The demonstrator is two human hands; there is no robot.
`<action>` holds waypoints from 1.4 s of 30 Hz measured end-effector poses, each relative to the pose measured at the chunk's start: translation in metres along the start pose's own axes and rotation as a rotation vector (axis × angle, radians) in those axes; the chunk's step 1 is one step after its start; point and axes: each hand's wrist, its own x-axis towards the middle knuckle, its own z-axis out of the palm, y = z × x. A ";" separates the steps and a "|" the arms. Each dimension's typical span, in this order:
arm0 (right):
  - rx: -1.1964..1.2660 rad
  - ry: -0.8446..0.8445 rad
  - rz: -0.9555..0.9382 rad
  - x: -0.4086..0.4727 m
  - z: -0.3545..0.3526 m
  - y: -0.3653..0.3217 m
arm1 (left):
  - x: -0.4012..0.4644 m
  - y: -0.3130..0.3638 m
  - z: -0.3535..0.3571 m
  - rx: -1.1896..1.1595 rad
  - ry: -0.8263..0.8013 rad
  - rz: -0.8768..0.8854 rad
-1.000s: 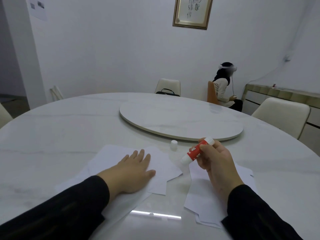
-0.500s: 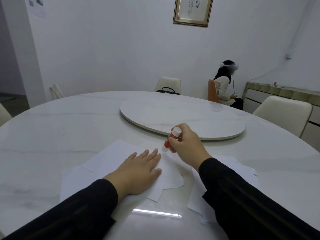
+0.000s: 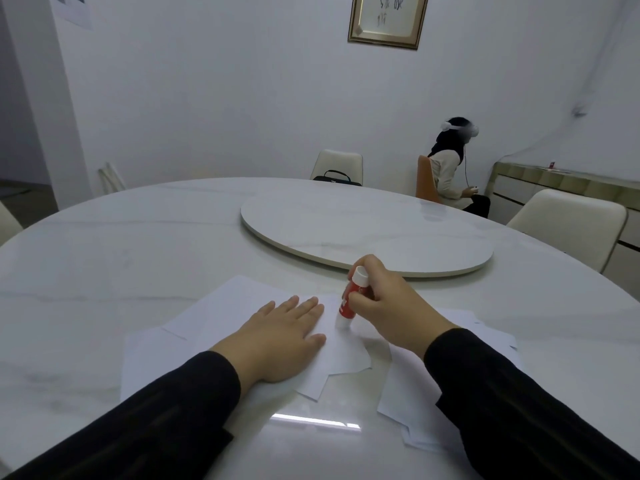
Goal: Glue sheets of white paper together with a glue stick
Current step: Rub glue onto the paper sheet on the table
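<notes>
A round white marble bench (image 3: 138,258) carries a raised turntable (image 3: 381,230) at its middle, just beyond the hands. Cream chairs (image 3: 568,223) stand around it, a dark bag (image 3: 337,177) sits on the far one, and a seated person (image 3: 450,168) wearing a headset faces away by the wall, under a framed picture (image 3: 386,20). Loose white paper sheets (image 3: 221,306) overlap on the near bench, with a second pile (image 3: 408,393) partly hidden under the right sleeve. The left hand (image 3: 277,341) rests flat, fingers straight, on the top sheet. The right hand (image 3: 388,303) curls its grip round the red glue stick (image 3: 351,296), which stands nearly upright, long axis tilted slightly away, white end up, lower end touching the paper just right of the left fingertips.
</notes>
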 end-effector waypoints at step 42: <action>0.444 0.287 0.054 0.017 0.005 -0.009 | -0.007 -0.003 -0.007 -0.102 0.116 -0.030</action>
